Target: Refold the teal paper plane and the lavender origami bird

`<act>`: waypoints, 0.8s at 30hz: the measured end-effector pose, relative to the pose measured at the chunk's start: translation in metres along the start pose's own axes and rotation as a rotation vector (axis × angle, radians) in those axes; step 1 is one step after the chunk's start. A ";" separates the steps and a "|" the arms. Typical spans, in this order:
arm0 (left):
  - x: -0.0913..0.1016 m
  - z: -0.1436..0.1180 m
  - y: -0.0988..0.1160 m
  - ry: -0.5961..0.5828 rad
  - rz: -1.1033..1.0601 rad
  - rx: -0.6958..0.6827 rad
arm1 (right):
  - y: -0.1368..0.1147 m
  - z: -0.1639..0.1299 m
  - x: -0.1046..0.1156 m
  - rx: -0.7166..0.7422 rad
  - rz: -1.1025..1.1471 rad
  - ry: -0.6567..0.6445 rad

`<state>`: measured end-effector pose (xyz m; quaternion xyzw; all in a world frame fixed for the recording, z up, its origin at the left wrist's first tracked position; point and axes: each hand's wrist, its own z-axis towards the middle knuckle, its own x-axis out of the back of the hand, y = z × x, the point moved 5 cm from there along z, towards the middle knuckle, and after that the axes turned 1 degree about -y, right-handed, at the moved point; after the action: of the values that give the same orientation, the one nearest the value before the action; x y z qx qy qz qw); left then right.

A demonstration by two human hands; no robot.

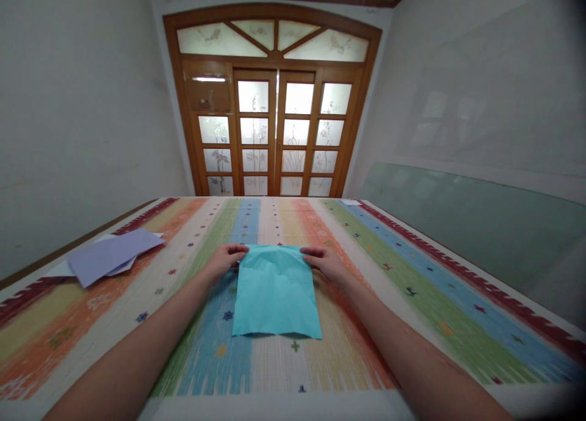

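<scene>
- While pinching the turquoise paper at its far corners, thumb against fingers, with left hand and right hand: apparently steadying it.
- Located over the striped tablecloth; fully resting or partly raised, cannot tell.
- Next, probably calling for even, gentle tension.

Daylight glows through the frosted, plant-patterned panes of the wooden doors straight ahead — they sit under a shallow arch. Plain pale walls flank them, a greenish panel runs along the right one, and a striped cloth — rainbow-bright — covers the broad surface.
</scene>
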<state>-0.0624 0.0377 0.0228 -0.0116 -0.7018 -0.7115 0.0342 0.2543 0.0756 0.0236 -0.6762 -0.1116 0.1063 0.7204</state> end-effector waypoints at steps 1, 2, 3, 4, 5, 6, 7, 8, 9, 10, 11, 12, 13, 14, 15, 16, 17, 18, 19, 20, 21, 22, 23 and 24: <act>-0.001 0.000 -0.003 -0.002 -0.010 0.000 | 0.001 0.000 0.000 0.009 0.006 0.007; -0.003 0.000 -0.005 -0.008 -0.020 -0.003 | 0.002 0.000 0.000 0.018 0.011 0.012; -0.004 0.001 -0.006 -0.017 -0.028 -0.008 | 0.002 0.000 -0.001 0.026 0.019 0.016; -0.005 0.001 -0.007 -0.026 -0.033 -0.015 | 0.003 0.000 -0.001 0.033 0.027 0.020; -0.005 0.001 -0.008 -0.034 -0.035 -0.023 | 0.004 0.000 -0.002 0.040 0.034 0.021; -0.006 0.001 -0.009 -0.037 -0.036 -0.030 | 0.004 0.000 -0.003 0.046 0.041 0.018; -0.006 0.000 -0.009 -0.035 -0.035 -0.036 | 0.005 -0.001 -0.004 0.054 0.045 0.009; -0.006 0.000 -0.009 -0.029 -0.036 -0.038 | 0.005 -0.001 -0.005 0.064 0.044 -0.004; -0.006 0.000 -0.009 -0.023 -0.041 -0.040 | 0.004 -0.001 -0.007 0.077 0.039 -0.020; -0.006 -0.001 -0.009 -0.019 -0.048 -0.042 | 0.004 -0.002 -0.008 0.089 0.029 -0.037; -0.007 -0.001 -0.009 -0.016 -0.053 -0.046 | 0.003 -0.002 -0.010 0.102 0.017 -0.053; -0.007 -0.001 -0.009 -0.014 -0.053 -0.049 | 0.003 -0.002 -0.011 0.112 0.001 -0.065; -0.007 -0.001 -0.009 -0.012 -0.048 -0.051 | 0.002 -0.003 -0.011 0.121 -0.016 -0.071; -0.007 -0.001 -0.009 -0.009 -0.039 -0.051 | 0.002 -0.003 -0.011 0.127 -0.035 -0.073; -0.007 -0.001 -0.009 -0.005 -0.027 -0.049 | 0.002 -0.003 -0.011 0.129 -0.057 -0.067; -0.007 -0.001 -0.009 -0.001 -0.016 -0.045 | 0.002 -0.003 -0.010 0.126 -0.081 -0.056; -0.007 -0.001 -0.009 0.004 -0.008 -0.040 | 0.003 -0.003 -0.009 0.119 -0.105 -0.043; -0.007 0.000 -0.009 0.006 -0.004 -0.036 | 0.004 -0.003 -0.008 0.107 -0.126 -0.031; -0.006 0.000 -0.009 0.007 -0.001 -0.033 | 0.005 -0.003 -0.008 0.095 -0.145 -0.021; -0.006 0.000 -0.009 0.009 0.002 -0.031 | 0.006 -0.002 -0.007 0.082 -0.160 -0.015; -0.006 0.000 -0.008 0.008 0.003 -0.028 | 0.007 -0.002 -0.006 0.070 -0.169 -0.013; -0.005 0.001 -0.007 0.004 0.003 -0.024 | 0.008 -0.001 -0.005 0.060 -0.176 -0.013; -0.005 0.001 -0.006 -0.001 0.001 -0.018 | 0.008 0.000 -0.004 0.049 -0.180 -0.013; -0.004 0.001 -0.006 -0.008 -0.003 -0.012 | 0.009 0.002 -0.003 0.038 -0.182 -0.013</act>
<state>-0.0584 0.0389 0.0170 -0.0138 -0.6976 -0.7157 0.0303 0.2509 0.0767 0.0147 -0.6489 -0.1752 0.0468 0.7390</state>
